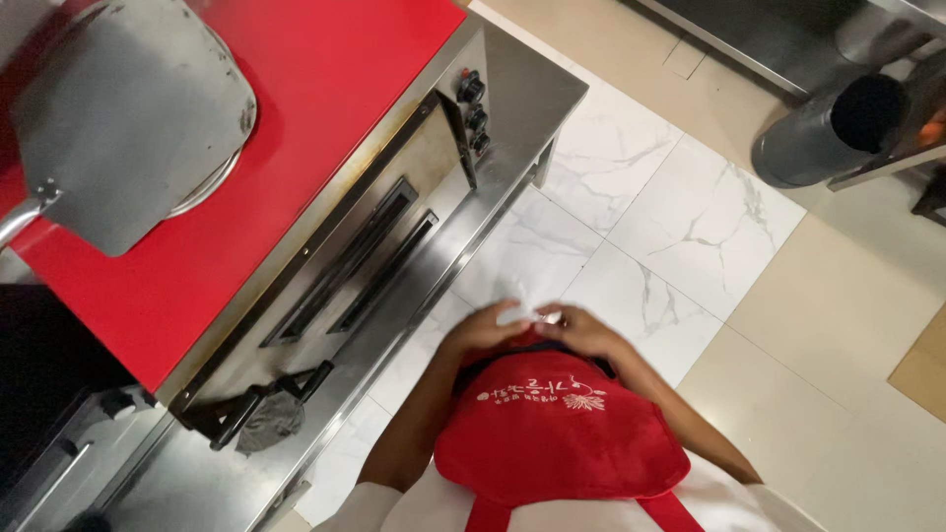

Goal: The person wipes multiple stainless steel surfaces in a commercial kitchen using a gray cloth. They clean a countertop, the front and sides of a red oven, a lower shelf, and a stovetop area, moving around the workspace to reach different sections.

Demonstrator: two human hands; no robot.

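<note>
Head cam looked straight down: both hands met at waist level over the top edge of the red apron (557, 433). Left hand (485, 328) and right hand (583, 330) had fingers curled in around a small pale item (522, 315), prob. a wipe or thin wrapper; too blurred to tell which. Both hands gripped it from opposite sides, fingertips nearly touching. Item sat between the hands, above the white marble floor (690, 217), well apart from the steel oven (394, 246) w/ its black knobs (476, 113). Metal peel (128, 118) lay on the red oven top (325, 99), untouched. Dark oven handle (251, 409) near the person's left elbow, not in contact.

My read on doing it well: keep the pinch at the edges, pull evenly w/ both hands, keep it close to the body so the item doesn't drop to the floor. Keep elbows clear of the oven front, may be hot.
</note>
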